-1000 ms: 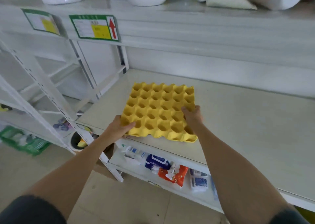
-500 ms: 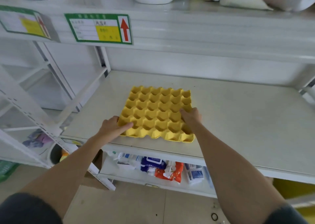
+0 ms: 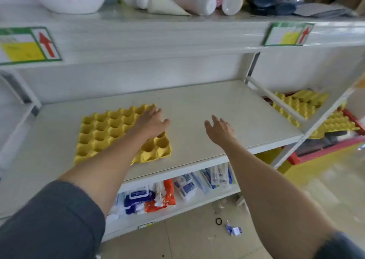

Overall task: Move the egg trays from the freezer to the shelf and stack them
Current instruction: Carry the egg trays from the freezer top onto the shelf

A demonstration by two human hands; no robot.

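A yellow egg tray (image 3: pixel 102 132) lies flat on the white middle shelf (image 3: pixel 207 104), left of centre near the front edge. My left hand (image 3: pixel 151 121) hovers over the tray's far right corner, fingers spread, holding nothing; my forearm covers part of the tray. My right hand (image 3: pixel 219 128) is over bare shelf to the right of the tray, fingers apart and empty. More yellow egg trays (image 3: pixel 300 104) lie in a red-rimmed freezer (image 3: pixel 351 114) seen through the shelf frame at the right.
The shelf above carries white bottles and a paper cone (image 3: pixel 167 2). Green-framed labels with red arrows (image 3: pixel 27 45) hang on its front. Packets of wipes (image 3: pixel 150 197) fill the lower shelf. A slanted metal strut (image 3: pixel 274 97) bounds the shelf's right end. Litter (image 3: pixel 233 230) lies on the floor.
Both hands have let go of the yellow tray, which now rests on the shelf. My view has swung right; the right hand has moved off the tray to the right.
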